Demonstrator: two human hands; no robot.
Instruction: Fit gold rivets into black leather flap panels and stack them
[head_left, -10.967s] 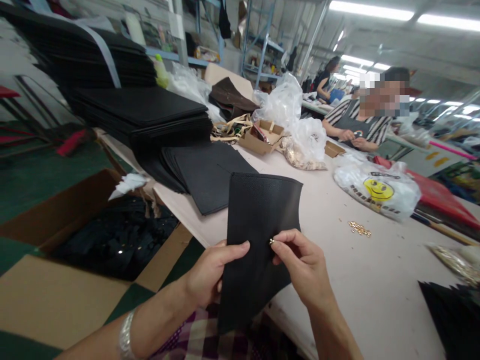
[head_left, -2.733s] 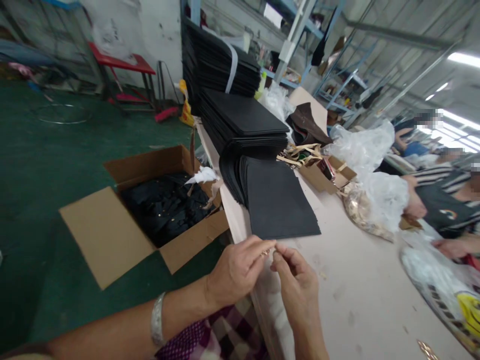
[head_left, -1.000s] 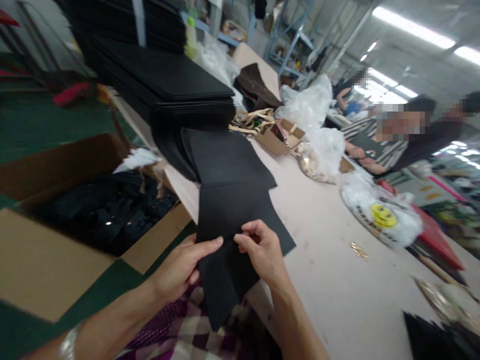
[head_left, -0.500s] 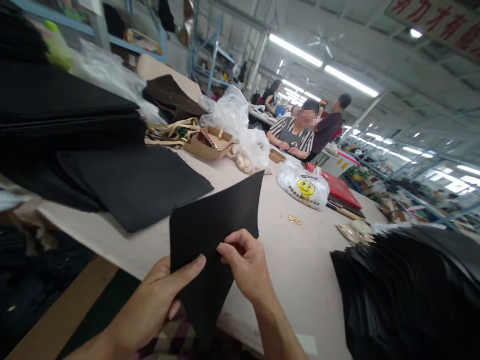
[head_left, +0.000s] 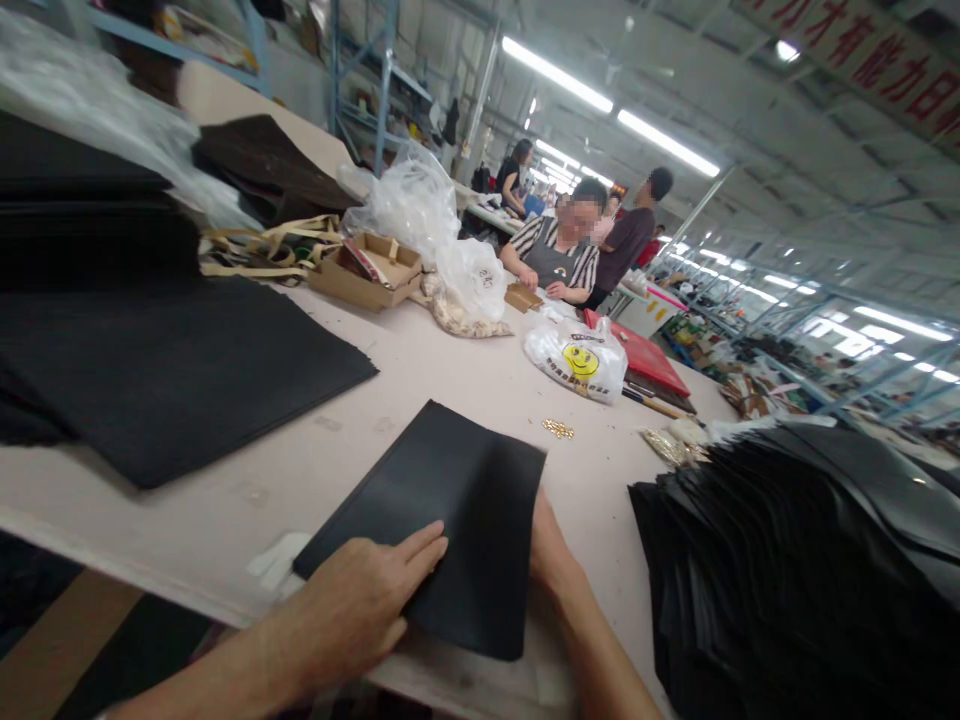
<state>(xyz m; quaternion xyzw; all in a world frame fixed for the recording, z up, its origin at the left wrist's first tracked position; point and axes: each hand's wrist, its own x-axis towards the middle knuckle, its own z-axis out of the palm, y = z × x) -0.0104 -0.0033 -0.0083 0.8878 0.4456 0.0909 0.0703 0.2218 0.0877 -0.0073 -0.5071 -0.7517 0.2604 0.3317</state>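
Observation:
A black leather-like piece (head_left: 442, 510) lies on the pale table (head_left: 450, 370) near its front edge. My left hand (head_left: 360, 610) rests flat on its near left part, fingers stretched out. My right hand (head_left: 551, 550) reaches under the piece's right edge; its fingers are hidden beneath it. A few small gold metal fittings (head_left: 559, 429) lie on the table just beyond the piece.
A fanned stack of black pieces (head_left: 787, 560) fills the right. More black sheets (head_left: 165, 360) and tall stacks sit at left. Behind are a small cardboard box (head_left: 367, 272), plastic bags, one with a smiley (head_left: 577, 360). Other people work at the far end.
The black piece, held up in both hands half a second ago, now lies flat on the table. My left hand has flattened on it and my right hand has slid under its edge.

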